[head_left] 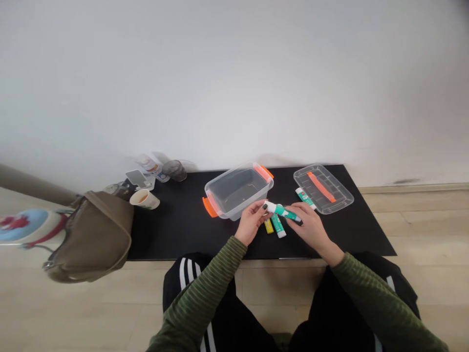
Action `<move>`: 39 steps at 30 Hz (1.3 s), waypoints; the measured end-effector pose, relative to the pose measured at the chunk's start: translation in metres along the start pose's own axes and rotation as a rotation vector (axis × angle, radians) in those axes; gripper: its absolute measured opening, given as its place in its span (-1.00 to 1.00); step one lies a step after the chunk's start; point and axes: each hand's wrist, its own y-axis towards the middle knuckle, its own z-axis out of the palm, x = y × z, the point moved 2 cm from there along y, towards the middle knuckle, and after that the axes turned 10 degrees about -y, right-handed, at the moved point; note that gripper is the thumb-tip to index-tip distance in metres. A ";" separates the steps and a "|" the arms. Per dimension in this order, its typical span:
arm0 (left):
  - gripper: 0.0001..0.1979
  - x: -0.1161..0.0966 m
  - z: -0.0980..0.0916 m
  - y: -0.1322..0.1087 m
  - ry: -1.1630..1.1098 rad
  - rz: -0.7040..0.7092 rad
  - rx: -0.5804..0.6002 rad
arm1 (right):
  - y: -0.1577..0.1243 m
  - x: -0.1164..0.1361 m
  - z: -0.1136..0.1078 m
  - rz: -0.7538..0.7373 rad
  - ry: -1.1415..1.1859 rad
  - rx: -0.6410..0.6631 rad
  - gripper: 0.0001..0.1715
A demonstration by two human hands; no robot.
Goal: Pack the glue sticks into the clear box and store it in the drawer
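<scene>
Between my two hands is a green-and-white tube (284, 212), held at a slant above the black table. My left hand (250, 221) pinches its white end, thumb and fingers together. Around the darker end, my right hand (310, 226) has its fingers closed. On the table just below lie a second green-and-white tube (279, 226) and a yellow one (269, 226), both partly hidden. Behind my left hand stands a clear plastic box (234, 190) without its lid, orange clips at both ends. What the tubes contain I cannot tell.
At the right lies the clear lid (340, 193) with an orange handle, touching or overlapping another green-and-white tube (305, 197). To the left are a paper cup (148, 201) with a drink, a dark glass (175, 170), a spray can (156, 169) and a brown bag (95, 234).
</scene>
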 end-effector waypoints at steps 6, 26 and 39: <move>-0.61 0.005 -0.002 0.001 -0.003 -0.005 -0.004 | -0.001 0.000 -0.001 -0.029 0.075 -0.035 -0.64; -0.64 0.000 0.010 0.021 0.547 0.198 0.149 | 0.003 -0.014 -0.001 0.264 0.357 0.200 -0.60; -0.72 0.044 0.002 0.048 1.580 0.495 0.287 | -0.003 -0.045 0.022 0.473 -0.160 0.309 -0.70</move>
